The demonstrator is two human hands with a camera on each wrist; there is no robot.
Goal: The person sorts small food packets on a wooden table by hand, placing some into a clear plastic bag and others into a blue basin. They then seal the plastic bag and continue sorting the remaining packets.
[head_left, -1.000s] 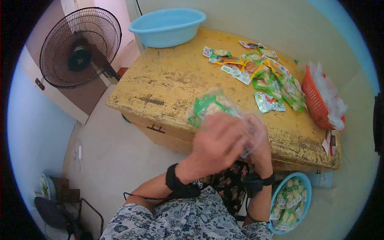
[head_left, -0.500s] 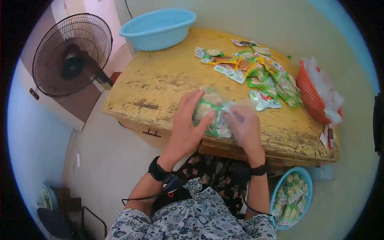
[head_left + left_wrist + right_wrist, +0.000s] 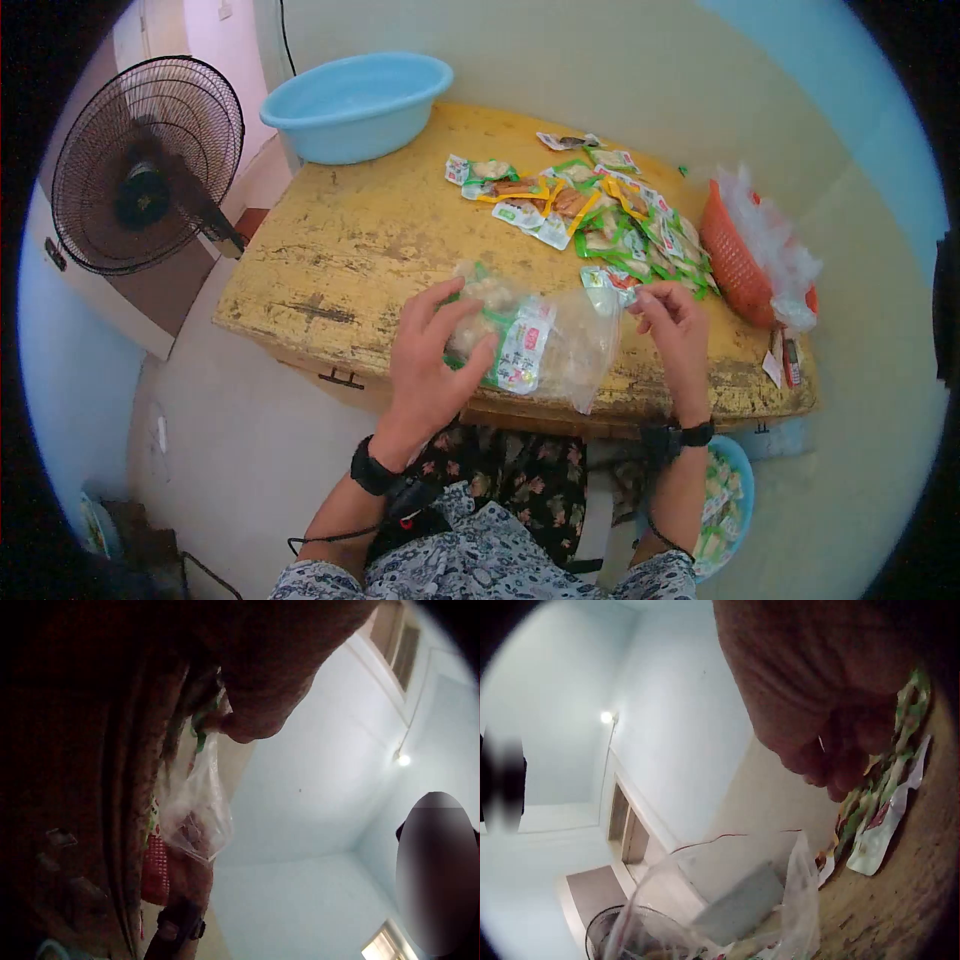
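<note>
A clear plastic bag lies near the table's front edge, its mouth toward the right. Inside it, at the left, are green-edged food packets with a white label. My left hand rests with spread fingers and thumb on the bag's packet-filled end. Just beyond the bag's mouth, my right hand has its fingers loosely bent beside a silver packet. The right wrist view shows those bent fingers apart from the clear bag.
Loose food packets are heaped at the table's back right, beside a red basket with clear bags. A blue basin stands at the back left. Another basin with packets is below at the right. A fan stands left.
My right hand has come out of the clear bag and moved right. The bag now lies stretched out flatter, while my left hand has gone from above the packets onto their left end.
</note>
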